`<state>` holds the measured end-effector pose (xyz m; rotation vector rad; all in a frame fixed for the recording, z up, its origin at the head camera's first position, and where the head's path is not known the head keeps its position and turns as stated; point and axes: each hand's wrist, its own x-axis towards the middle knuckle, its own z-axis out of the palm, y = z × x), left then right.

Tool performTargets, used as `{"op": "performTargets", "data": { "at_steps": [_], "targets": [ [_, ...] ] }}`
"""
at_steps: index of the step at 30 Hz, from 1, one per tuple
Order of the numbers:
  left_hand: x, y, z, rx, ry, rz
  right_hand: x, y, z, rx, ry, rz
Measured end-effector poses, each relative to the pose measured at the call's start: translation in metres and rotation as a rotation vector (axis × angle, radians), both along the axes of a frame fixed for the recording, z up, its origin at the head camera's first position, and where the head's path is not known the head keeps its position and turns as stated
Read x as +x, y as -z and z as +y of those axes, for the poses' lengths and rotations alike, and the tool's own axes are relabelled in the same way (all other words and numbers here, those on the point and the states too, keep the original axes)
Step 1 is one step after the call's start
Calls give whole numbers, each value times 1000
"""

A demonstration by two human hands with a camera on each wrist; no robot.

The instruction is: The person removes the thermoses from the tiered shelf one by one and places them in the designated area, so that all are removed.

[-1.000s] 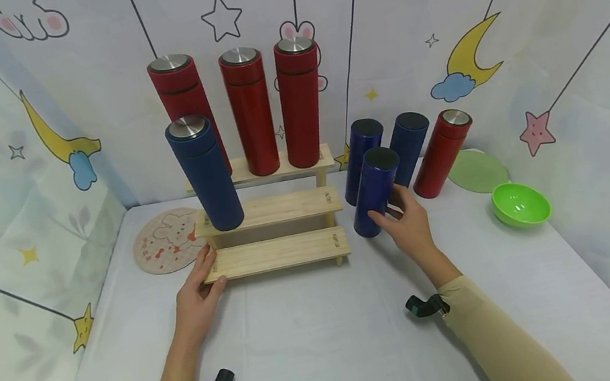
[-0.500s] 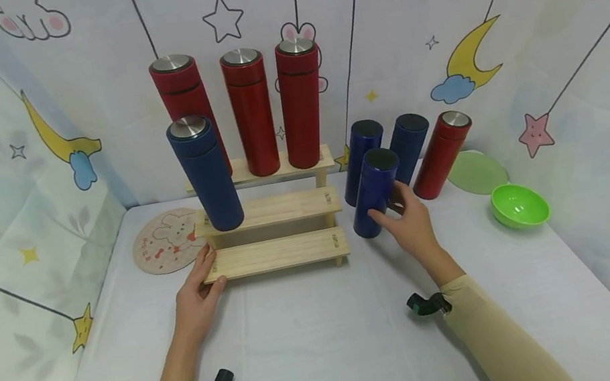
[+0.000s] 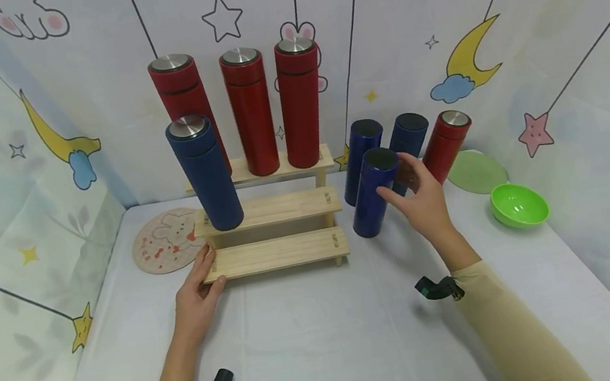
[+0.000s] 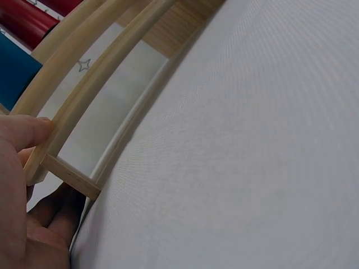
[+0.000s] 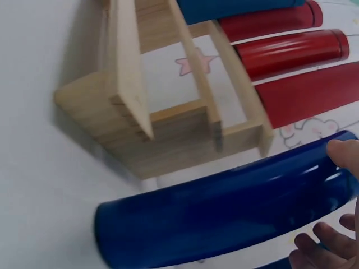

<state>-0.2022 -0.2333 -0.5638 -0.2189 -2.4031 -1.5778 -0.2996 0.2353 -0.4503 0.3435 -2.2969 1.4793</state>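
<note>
My left hand (image 3: 196, 305) holds the left end of the wooden tiered rack (image 3: 279, 253), thumb on the front edge of its lowest step. In the left wrist view, the thumb (image 4: 28, 130) rests against the wood. At the right, my right hand (image 3: 422, 200) is at the upper part of a glossy blue thermos (image 3: 373, 195) standing upright on the table. In the right wrist view, the thumb (image 5: 345, 154) lies at the thermos's upper end. The other fingers (image 5: 322, 244) are loosely bent, with a gap between them and the thermos (image 5: 224, 207).
Several red thermoses (image 3: 252, 118) stand on the top step, a blue one (image 3: 207, 180) on the middle step. Behind the right hand stand two blue thermoses (image 3: 362, 156) and a red one (image 3: 445, 149). A green bowl (image 3: 519, 205), green disc (image 3: 476, 171) and round mat (image 3: 167, 242) lie at the sides.
My right hand has shifted right and up along the blue thermos, its fingers loosening from it. The thermos has stayed in place. The left hand and the rack have not moved.
</note>
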Motion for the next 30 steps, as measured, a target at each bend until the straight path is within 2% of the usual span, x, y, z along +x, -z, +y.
{"op": "performTargets", "data": {
  "at_steps": [9,13,17,20,21,27,30],
  "targets": [
    [0,-2,1,3,-4,-4,-4,-43,-6,37,-6,122],
    [0,-2,1,5,-6,-8,3,-61,-15,60,5,154],
    [7,-20,9,14,-2,-2,6,-72,-21,83,-2,181],
    [14,-35,15,32,5,2,4,-74,-23,91,-19,197],
    [14,-35,15,33,7,2,5,-75,-25,91,-23,197],
    [4,-11,8,7,-13,-4,8,-85,-42,92,-89,215],
    [1,-4,5,2,-17,-11,7,-89,-54,93,-137,224]
  ]
}}
